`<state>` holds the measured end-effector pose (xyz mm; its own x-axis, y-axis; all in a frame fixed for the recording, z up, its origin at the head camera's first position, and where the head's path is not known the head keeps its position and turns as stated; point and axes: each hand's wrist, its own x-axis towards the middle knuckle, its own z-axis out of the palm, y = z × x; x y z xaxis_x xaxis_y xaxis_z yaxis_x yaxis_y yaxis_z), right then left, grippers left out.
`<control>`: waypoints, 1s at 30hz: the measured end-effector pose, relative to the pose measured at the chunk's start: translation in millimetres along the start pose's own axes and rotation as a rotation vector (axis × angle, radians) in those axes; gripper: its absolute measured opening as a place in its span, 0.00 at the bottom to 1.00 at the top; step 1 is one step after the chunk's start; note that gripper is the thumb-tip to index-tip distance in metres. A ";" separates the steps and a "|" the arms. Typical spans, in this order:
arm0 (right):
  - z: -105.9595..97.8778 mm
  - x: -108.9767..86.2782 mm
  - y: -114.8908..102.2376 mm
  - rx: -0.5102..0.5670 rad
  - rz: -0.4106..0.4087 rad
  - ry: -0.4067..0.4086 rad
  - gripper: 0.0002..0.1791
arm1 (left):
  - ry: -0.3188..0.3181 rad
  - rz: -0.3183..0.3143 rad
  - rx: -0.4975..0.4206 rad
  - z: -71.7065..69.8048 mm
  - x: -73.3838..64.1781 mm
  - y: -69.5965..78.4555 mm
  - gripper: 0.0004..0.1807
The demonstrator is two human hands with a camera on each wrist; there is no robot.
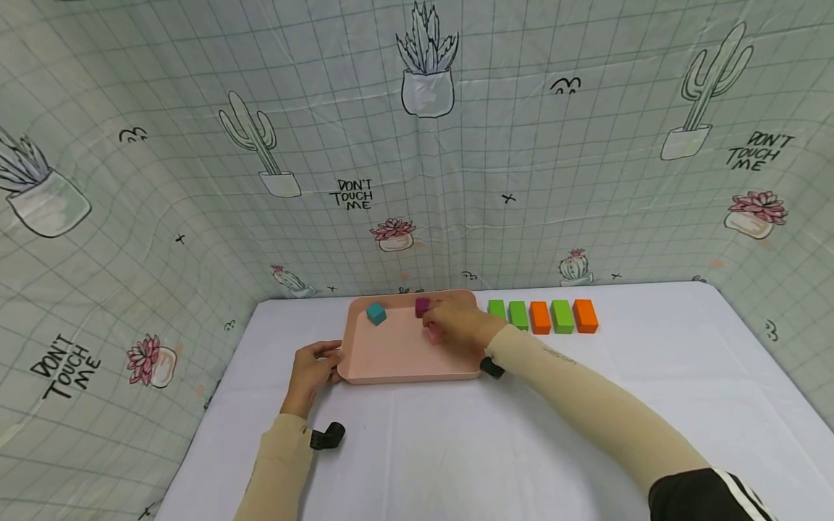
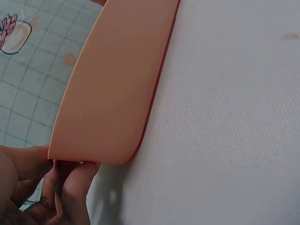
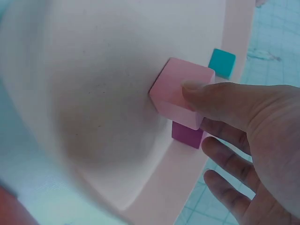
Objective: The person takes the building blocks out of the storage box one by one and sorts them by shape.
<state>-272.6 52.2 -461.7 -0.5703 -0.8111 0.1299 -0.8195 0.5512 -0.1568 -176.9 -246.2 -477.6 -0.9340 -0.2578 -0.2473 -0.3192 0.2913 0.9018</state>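
Observation:
A shallow pink tray (image 1: pixel 391 358) lies on the white table. My left hand (image 1: pixel 313 369) grips its left end; in the left wrist view the thumb lies at the rim and curled fingers sit against the outside. Over the right half of the tray, my right hand (image 1: pixel 461 323) pinches a light pink cube (image 3: pixel 176 91) between thumb and index finger, the other fingers spread loosely. A purple cube (image 1: pixel 422 307) sits near the tray's back wall, just beyond that pink cube. Farther left in the tray is a teal cube (image 1: pixel 376 314).
Right of the tray stands a row of green and orange blocks, among them a green block (image 1: pixel 562 317) and an orange block (image 1: pixel 586 316) at the far end. A patterned cloth (image 1: pixel 456 181) hangs behind the white table (image 1: pixel 423 449).

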 end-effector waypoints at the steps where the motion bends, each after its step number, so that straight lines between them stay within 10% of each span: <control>1: -0.3 -2.1 0.6 -0.007 -0.003 0.014 0.12 | 0.000 0.000 0.001 0.3 0.1 0.1 0.16; 17: -43.5 -72.9 11.5 0.123 0.186 0.191 0.17 | -0.021 -0.005 -0.031 -0.9 1.3 -3.9 0.17; 30: -40.6 -163.9 39.7 0.124 0.323 0.312 0.18 | -0.020 -0.004 -0.020 0.4 0.5 -3.2 0.18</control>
<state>-213.9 215.0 -449.5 -0.8003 -0.4935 0.3404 -0.5951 0.7228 -0.3512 -176.5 -246.9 -480.7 -0.9358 -0.2403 -0.2580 -0.3200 0.2715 0.9077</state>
